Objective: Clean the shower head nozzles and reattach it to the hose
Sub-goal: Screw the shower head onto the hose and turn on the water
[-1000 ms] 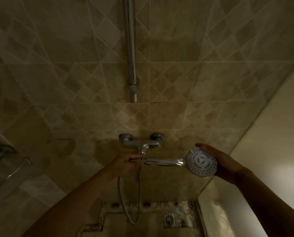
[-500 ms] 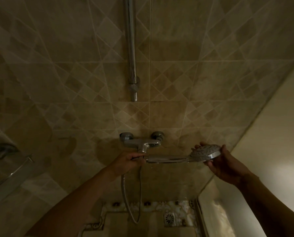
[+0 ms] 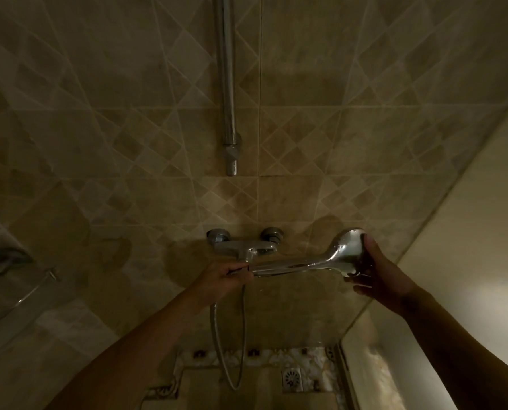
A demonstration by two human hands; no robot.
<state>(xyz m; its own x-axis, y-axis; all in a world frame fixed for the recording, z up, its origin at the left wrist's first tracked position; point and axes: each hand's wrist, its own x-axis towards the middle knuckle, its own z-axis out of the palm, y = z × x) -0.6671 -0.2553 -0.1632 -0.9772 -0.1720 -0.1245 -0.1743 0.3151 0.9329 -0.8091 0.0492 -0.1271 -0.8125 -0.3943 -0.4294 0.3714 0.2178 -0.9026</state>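
A chrome shower head [image 3: 340, 253] lies level in front of the tiled wall, its shiny back toward me and its nozzle face hidden. My right hand [image 3: 377, 276] cups the round head from the right. My left hand [image 3: 223, 281] is closed around the hose end where it meets the handle tip. The metal hose [image 3: 217, 329] hangs from that hand in a loop down toward the floor.
A chrome mixer tap [image 3: 247, 247] is mounted on the wall just behind the handle. A vertical riser rail [image 3: 228, 84] runs above it. A floor drain [image 3: 292, 378] sits below. A pale wall [image 3: 468, 232] closes the right side, and a glass shelf [image 3: 25, 291] juts out at left.
My right hand has rolled the shower head over: its nozzle face pointed at me, then turned edge-on, and now faces away. My left hand stayed on the hose end.
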